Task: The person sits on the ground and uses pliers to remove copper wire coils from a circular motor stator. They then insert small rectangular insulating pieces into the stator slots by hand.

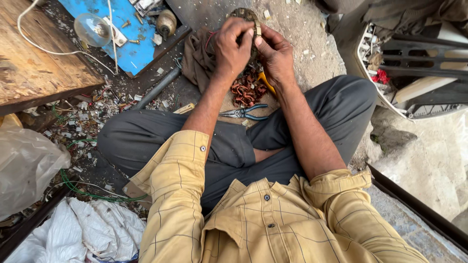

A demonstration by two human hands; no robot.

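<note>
A wooden board (34, 58) lies far left, a glass bulb (92, 30) beside it. My left hand (233, 48) and right hand (275, 56) both clench a round stator (246, 15) above copper wire scraps (247, 90) and pliers (243, 113) on the ground.

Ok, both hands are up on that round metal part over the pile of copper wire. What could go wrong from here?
1. The left hand and right hand are bare on the round metal part; its edges or wire ends could cut the fingers.
2. If it slips, it may drop onto the copper wire pile and the pliers below.
3. Small scraps litter the ground beside the knee and could snag or prick.
</note>
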